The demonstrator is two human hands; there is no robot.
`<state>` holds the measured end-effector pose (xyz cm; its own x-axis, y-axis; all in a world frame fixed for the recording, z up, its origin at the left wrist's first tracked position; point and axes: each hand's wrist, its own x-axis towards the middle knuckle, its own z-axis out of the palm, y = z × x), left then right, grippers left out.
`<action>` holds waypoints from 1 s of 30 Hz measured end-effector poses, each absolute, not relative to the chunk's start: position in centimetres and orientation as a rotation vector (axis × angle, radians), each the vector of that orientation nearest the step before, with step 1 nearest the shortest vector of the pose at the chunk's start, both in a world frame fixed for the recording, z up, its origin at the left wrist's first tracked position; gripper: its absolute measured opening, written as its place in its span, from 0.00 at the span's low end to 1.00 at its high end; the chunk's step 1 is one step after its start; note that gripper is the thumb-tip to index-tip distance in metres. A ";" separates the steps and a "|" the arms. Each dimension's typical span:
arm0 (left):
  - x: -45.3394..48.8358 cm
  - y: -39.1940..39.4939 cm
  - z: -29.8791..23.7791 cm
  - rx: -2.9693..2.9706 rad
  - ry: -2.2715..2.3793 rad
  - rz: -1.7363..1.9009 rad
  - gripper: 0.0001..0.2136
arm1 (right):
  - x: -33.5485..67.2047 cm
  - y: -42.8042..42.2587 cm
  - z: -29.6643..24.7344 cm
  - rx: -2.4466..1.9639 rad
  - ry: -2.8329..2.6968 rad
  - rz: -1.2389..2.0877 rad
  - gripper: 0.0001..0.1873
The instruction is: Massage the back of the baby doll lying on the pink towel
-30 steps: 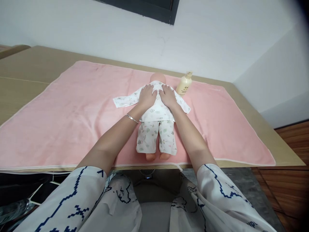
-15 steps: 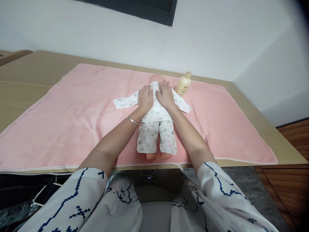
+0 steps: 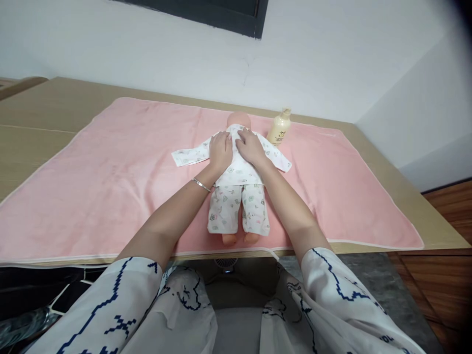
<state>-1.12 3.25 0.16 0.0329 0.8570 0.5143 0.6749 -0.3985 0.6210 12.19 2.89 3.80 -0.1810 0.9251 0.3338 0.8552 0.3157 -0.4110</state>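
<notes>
A baby doll (image 3: 239, 119) lies on a pink blanket (image 3: 121, 162), its head away from me and its feet toward me. It wears a white printed top (image 3: 239, 172) and matching trousers (image 3: 224, 209), with the sleeves spread to both sides. My left hand (image 3: 221, 150) rests flat on the left side of the doll's upper body. On the right side of the top, my right hand (image 3: 251, 147) lies with its fingers extended. Neither hand grasps anything. The doll's hands are not visible.
Behind the doll's right-hand sleeve stands a cream pump bottle (image 3: 279, 129) on the blanket. The wooden table (image 3: 44, 108) reaches a white wall at the back. A small fan (image 3: 225, 264) sits below the table's front edge.
My right hand has slid slightly down toward me on the doll's top. The left hand stays at nearly the same place, and the view has shifted a little.
</notes>
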 end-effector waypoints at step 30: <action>8.6 8.2 7.8 1.672 0.951 0.974 0.32 | 25.8 6.6 7.8 -1.617 -1.732 -0.048 0.36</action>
